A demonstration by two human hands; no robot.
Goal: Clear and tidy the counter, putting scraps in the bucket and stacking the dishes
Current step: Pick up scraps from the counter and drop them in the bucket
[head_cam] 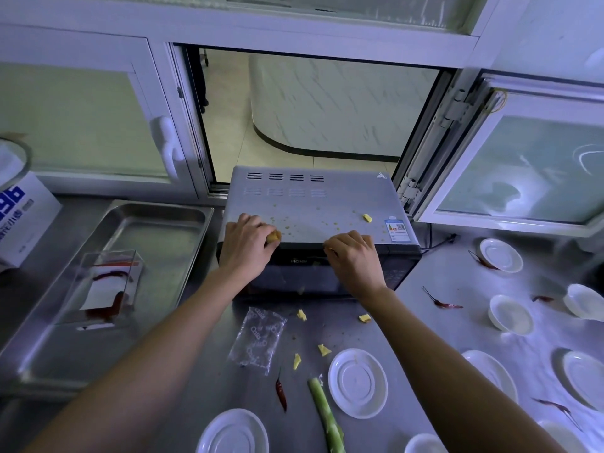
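Both my hands are on the front edge of the microwave top (313,204). My left hand (245,246) holds a yellow scrap (274,237) in curled fingers. My right hand (354,256) has its fingers curled at the edge, seemingly pinching a small crumb. Another yellow scrap (367,218) lies on the microwave top among small crumbs. Several yellow scraps (323,349) lie on the steel counter below, with a green stalk (327,416), dried red chillies (281,390) and white saucers (358,382). No bucket is in view.
A steel tray (170,230) at left holds a clear plastic box (104,286) with chillies. A clear plastic wrapper (258,338) lies in front of the microwave. More white dishes (510,313) and chillies (444,304) are scattered at right. An open serving window is behind.
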